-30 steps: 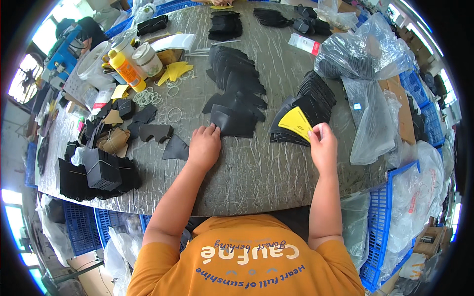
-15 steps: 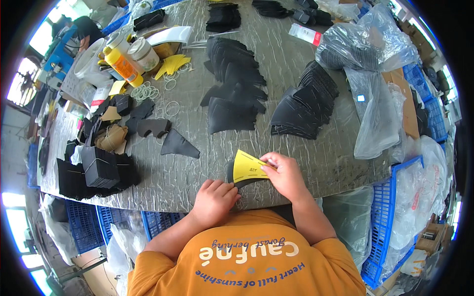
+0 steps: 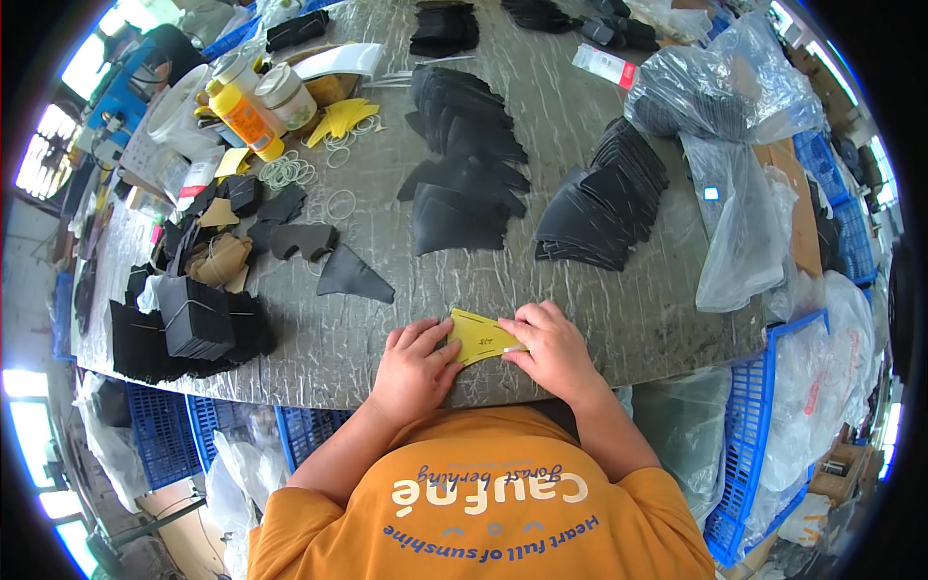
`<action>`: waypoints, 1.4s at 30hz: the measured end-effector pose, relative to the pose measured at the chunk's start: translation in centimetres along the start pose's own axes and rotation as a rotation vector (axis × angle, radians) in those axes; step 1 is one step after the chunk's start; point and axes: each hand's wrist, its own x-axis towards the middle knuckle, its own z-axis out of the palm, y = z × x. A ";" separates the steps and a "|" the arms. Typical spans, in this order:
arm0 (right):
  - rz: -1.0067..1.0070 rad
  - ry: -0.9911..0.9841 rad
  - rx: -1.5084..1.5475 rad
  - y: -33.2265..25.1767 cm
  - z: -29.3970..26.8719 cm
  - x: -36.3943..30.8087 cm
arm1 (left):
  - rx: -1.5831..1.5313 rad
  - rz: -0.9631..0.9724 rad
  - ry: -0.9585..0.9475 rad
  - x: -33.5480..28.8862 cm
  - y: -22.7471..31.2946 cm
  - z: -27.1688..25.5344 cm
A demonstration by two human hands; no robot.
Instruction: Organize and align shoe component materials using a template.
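A yellow template with dashed slots along its edges lies flat near the table's front edge, between my two hands. My left hand grips its left edge with the fingers bent. On the opposite side, my right hand pinches the narrower end between thumb and fingers. A small pale tip shows by the right thumb; what it belongs to I cannot make out. Any black piece under the template is hidden now. A single black cut piece rests on the table, beyond my left hand.
Fanned black pieces lie ahead, with a second fanned stack carrying pale marks to their right. Bundled black pieces stand at left. Farther back are a yellow bottle, jars and rubber bands. Clear plastic bags cover the right side.
The template has come down and turned slightly, lying flat on the table. My left hand has moved up to its left edge. The black piece that showed beneath it is out of sight.
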 end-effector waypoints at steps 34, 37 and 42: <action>0.019 -0.001 0.058 0.5 0.1 0.1 | 0.010 -0.039 -0.085 0.7 -0.4 -1.2; 0.032 -0.008 0.056 0.4 -0.1 0.1 | 0.004 -0.039 -0.094 0.8 -0.4 -1.2; 0.030 -0.009 0.072 0.5 -0.1 0.1 | 0.008 -0.037 -0.100 0.9 -0.4 -1.3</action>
